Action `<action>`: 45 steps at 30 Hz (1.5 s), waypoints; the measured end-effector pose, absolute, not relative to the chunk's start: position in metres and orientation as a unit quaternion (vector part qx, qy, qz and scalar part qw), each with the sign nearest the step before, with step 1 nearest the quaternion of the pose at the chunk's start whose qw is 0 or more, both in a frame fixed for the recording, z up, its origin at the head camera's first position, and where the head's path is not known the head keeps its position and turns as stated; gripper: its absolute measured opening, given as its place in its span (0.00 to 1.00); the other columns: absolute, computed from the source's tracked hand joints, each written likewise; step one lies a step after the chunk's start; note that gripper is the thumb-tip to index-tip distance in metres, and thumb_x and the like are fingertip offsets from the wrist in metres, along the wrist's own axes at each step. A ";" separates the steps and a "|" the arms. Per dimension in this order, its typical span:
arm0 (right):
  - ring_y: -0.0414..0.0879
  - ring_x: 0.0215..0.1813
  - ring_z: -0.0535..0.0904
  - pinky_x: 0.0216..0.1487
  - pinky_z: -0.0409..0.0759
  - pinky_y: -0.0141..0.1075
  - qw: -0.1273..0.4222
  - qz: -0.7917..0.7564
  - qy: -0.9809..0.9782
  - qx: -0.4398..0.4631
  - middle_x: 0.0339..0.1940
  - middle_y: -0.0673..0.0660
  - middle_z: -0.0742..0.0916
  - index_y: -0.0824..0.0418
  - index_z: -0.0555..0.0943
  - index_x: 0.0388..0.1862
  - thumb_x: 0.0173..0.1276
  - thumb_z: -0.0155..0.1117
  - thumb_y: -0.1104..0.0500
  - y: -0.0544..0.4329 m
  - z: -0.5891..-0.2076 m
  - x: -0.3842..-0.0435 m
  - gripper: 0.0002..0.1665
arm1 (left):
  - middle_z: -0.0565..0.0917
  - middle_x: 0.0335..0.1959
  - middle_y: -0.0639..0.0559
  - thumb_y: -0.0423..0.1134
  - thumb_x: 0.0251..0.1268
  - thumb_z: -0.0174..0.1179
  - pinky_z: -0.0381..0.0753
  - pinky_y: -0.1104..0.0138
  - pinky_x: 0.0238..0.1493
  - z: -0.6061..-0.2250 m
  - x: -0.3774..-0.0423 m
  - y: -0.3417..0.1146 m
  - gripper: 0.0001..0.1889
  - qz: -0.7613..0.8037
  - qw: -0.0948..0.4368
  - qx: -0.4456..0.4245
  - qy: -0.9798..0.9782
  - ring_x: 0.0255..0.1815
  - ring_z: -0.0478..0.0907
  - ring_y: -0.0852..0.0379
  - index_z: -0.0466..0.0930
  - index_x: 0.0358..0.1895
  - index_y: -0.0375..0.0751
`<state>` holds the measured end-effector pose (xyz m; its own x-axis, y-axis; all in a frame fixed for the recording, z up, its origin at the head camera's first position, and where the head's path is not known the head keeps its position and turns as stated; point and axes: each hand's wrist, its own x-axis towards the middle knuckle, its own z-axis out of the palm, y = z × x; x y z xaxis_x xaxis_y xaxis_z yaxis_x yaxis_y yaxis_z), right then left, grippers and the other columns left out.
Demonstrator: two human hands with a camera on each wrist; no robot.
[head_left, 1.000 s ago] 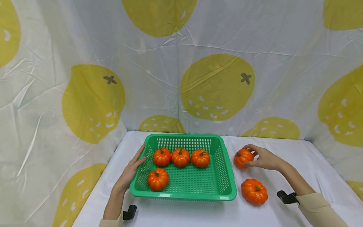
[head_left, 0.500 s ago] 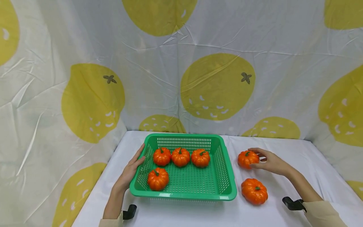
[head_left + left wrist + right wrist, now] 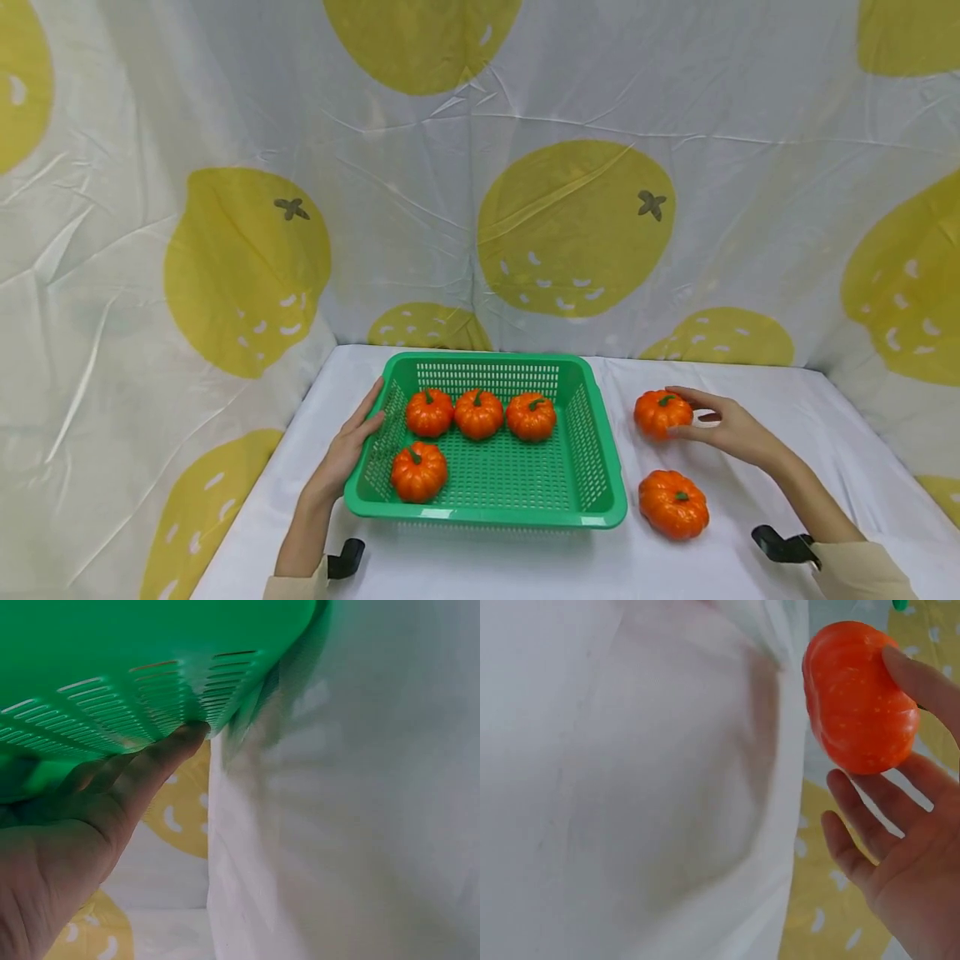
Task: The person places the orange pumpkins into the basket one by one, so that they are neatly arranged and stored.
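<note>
A small orange pumpkin [image 3: 663, 414] with a green stem is pinched between the thumb and fingers of my right hand [image 3: 731, 429], to the right of the basket. In the right wrist view the thumb presses one side of this pumpkin [image 3: 861, 701] and the fingertips touch another; two fingers stand apart from it. My left hand [image 3: 341, 454] rests with straight fingers against the left side of a green plastic basket [image 3: 483, 518]. The left wrist view shows those fingers [image 3: 161, 761] along the slotted wall. Whether the held pumpkin touches the table is unclear.
Inside the basket, three pumpkins [image 3: 478, 414] line the back and another pumpkin [image 3: 418, 472] sits front left. One more pumpkin [image 3: 673, 505] lies on the white tablecloth [image 3: 525, 567], right of the basket. Lemon-print cloth [image 3: 405, 242] hangs behind and at the sides.
My right hand has shifted to the right, away from the basket, and the pinched pumpkin has moved with it. My left hand and the basket have stayed in place.
</note>
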<state>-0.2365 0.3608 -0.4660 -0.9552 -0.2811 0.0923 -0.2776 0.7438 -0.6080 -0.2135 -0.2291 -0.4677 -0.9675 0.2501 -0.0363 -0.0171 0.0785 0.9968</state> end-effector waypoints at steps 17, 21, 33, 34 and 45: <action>0.44 0.52 0.80 0.47 0.83 0.36 0.003 -0.417 0.900 -0.127 0.64 0.60 0.83 0.48 0.67 0.81 0.72 0.70 0.48 0.288 -0.405 -0.200 0.41 | 0.36 0.88 0.51 0.43 0.87 0.37 0.37 0.38 0.83 -0.462 -0.214 -0.226 0.31 0.664 0.097 0.079 0.737 0.88 0.29 0.41 0.40 0.86 0.56; 0.49 0.55 0.79 0.49 0.82 0.34 0.002 -0.430 0.893 -0.131 0.65 0.58 0.84 0.48 0.70 0.79 0.70 0.73 0.47 0.253 -0.403 -0.184 0.41 | 0.36 0.88 0.51 0.42 0.87 0.36 0.37 0.39 0.83 -0.462 -0.214 -0.224 0.31 0.663 0.099 0.078 0.738 0.88 0.29 0.42 0.40 0.86 0.56; 0.46 0.52 0.78 0.53 0.82 0.43 0.023 -0.419 0.890 -0.176 0.54 0.53 0.86 0.54 0.76 0.74 0.60 0.80 0.44 0.155 -0.406 -0.174 0.45 | 0.37 0.88 0.52 0.45 0.87 0.38 0.36 0.38 0.83 -0.464 -0.214 -0.229 0.31 0.662 0.093 0.079 0.740 0.88 0.29 0.42 0.40 0.86 0.58; 0.46 0.52 0.78 0.53 0.81 0.42 0.035 -0.424 0.888 -0.175 0.54 0.53 0.86 0.55 0.76 0.73 0.59 0.80 0.44 0.148 -0.406 -0.175 0.45 | 0.37 0.88 0.52 0.45 0.87 0.38 0.36 0.38 0.83 -0.464 -0.213 -0.229 0.31 0.663 0.093 0.078 0.738 0.88 0.29 0.42 0.41 0.86 0.58; 0.52 0.57 0.78 0.56 0.81 0.47 0.145 -0.458 0.860 -0.170 0.60 0.59 0.85 0.62 0.77 0.71 0.58 0.82 0.54 0.105 -0.420 -0.183 0.42 | 0.37 0.88 0.51 0.42 0.87 0.37 0.35 0.38 0.83 -0.463 -0.211 -0.226 0.31 0.660 0.088 0.081 0.742 0.88 0.29 0.42 0.41 0.86 0.55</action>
<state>-0.1826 0.1051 -0.4196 -0.9000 -0.4260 -0.0927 -0.1605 0.5215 -0.8380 -0.2111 -0.2261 -0.4627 -0.9716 0.2357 -0.0232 0.0043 0.1154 0.9933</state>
